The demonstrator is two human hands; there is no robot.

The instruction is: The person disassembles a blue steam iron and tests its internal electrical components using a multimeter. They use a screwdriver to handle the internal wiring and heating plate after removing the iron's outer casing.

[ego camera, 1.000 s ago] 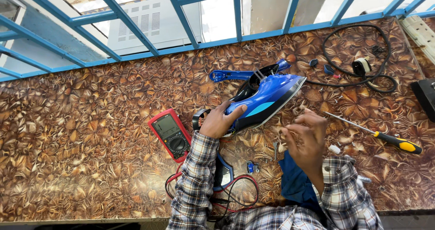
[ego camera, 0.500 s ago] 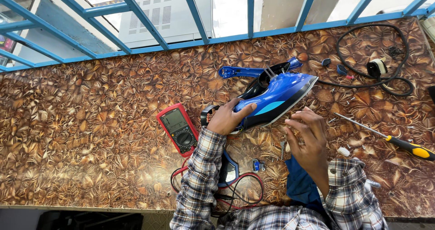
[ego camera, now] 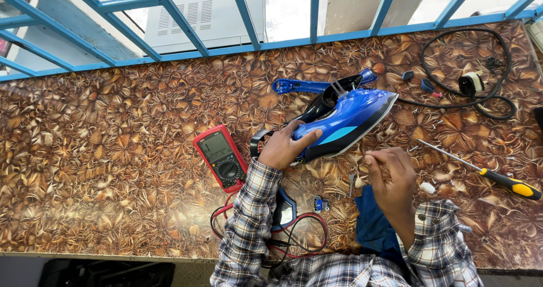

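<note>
We see a blue clothes iron [ego camera: 345, 117] lying on its side right of the frame's centre, on a desk [ego camera: 113, 168] with a glossy brown leaf pattern. Our left hand [ego camera: 285, 147] wraps over the iron's rear end, thumb along the blue shell and fingers closed on the dark handle, seemingly to steady it so the body does not roll. Our right hand [ego camera: 393, 177] hovers just below the iron's lower edge, apart from it, fingers curled narrowly together as if pinching something small; whether it holds anything we cannot tell.

Just above the iron lies a loose blue plastic piece [ego camera: 300, 85], touching or nearly touching its dark upper part, which suggests the iron is partly taken apart. A red multimeter [ego camera: 220, 158] sits just left of the left hand, face up, with its red and black leads [ego camera: 305, 233] looping at the lower centre beside the sleeve, within easy reach. A screwdriver with a yellow-and-black handle [ego camera: 481, 171] lies at right, tip pointing towards the iron. A coiled black cord with its plug [ego camera: 472, 83] rests at the upper right, well clear of the working spot. A blue cloth [ego camera: 373, 227] lies under the right forearm, and a small metal clip [ego camera: 321, 204] sits near it.
</note>
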